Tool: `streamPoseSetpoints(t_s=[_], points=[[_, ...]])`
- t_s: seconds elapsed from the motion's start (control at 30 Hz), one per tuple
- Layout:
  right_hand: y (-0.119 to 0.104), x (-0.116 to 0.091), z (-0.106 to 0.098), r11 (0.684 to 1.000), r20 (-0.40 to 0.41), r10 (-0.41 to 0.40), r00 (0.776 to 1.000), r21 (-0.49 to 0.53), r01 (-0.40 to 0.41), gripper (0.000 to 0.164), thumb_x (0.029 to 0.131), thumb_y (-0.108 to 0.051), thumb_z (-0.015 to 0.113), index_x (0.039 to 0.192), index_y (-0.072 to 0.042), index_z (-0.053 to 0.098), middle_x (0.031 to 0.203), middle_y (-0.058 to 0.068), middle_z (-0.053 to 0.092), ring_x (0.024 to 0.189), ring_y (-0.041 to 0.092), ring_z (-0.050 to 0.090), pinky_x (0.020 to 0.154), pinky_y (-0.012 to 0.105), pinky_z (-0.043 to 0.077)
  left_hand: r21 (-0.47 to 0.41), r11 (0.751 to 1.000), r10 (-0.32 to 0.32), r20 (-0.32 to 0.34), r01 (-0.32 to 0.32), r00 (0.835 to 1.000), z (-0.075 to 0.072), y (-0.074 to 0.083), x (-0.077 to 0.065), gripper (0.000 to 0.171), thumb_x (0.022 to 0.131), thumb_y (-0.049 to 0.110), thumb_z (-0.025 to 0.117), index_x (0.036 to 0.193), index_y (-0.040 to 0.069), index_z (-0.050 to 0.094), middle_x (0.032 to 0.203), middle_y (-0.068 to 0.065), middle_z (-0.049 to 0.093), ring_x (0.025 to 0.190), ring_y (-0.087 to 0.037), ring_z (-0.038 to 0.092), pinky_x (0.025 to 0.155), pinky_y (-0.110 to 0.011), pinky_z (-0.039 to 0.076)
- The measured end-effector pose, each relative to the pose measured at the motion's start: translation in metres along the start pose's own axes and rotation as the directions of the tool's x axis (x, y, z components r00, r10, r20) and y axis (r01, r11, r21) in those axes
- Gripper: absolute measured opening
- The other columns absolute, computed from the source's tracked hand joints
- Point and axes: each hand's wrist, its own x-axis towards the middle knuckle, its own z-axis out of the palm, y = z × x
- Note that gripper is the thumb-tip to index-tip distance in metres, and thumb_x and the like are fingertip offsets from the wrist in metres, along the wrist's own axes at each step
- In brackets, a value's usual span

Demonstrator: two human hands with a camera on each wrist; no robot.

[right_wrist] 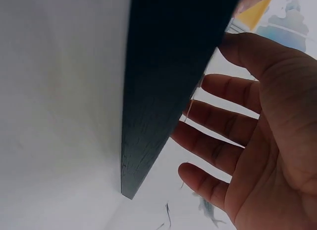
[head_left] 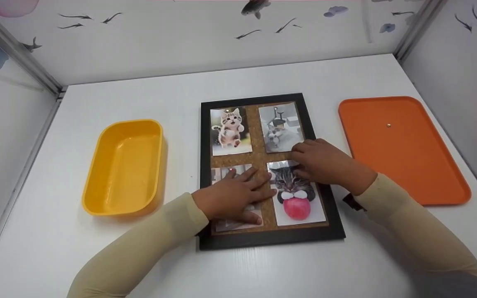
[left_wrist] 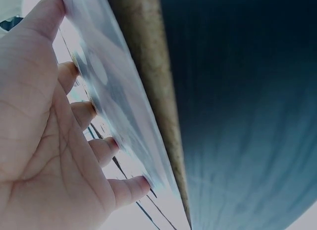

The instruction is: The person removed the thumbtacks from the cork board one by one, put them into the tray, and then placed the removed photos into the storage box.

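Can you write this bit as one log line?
Left fingers: spread over rectangular glossy photo, lower left | right fingers: over corner of rectangular cat photo with pink ball | below both: rectangular brown cork board, black frame

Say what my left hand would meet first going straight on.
Likely the lower-right tabby-cat photo; your left hand has fingertips right about at its near edge, though exact contact is unclear.
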Motion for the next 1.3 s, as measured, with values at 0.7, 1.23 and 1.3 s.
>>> streamPoseSetpoints(t_s=[0.7,1.23,1.3], points=[[0.002,-0.002,0.004,0.999,-0.012,-0.007,1.000,0.042,0.007,0.030,0.090,-0.028,0.072,0.110,-0.005,0.068,0.114,0.012,0.063,0.102,0.030,0.059,0.087,0.050,0.049,-0.001,1.000,0.006,-0.003,-0.006,1.000,-0.001,-0.002,0.000,0.077,0.093,0.069,0.045,0.158,0.038,0.018,0.167,0.002,0.005,0.151,-0.031,0.002,0.112,-0.063,0.021],[0.004,-0.008,-0.004,0.951,0.025,0.065,0.998,0.302,-0.069,0.033,0.091,-0.021,0.071,0.117,-0.002,0.063,0.104,0.007,0.063,0.090,0.022,0.057,0.084,0.043,0.050,-0.013,1.000,0.006,-0.006,-0.006,1.000,-0.001,0.000,-0.001,0.077,0.093,0.068,0.047,0.158,0.038,0.019,0.167,0.002,0.005,0.151,-0.032,0.002,0.112,-0.063,0.021],[0.005,-0.010,-0.005,0.941,0.038,0.074,0.997,0.329,-0.083,0.033,0.092,-0.022,0.070,0.118,-0.003,0.062,0.105,0.006,0.063,0.090,0.020,0.057,0.084,0.042,0.050,-0.012,1.000,0.006,-0.008,-0.006,1.000,-0.001,0.001,-0.001,0.078,0.093,0.069,0.047,0.158,0.038,0.020,0.167,0.002,0.005,0.151,-0.033,0.002,0.112,-0.063,0.021]])
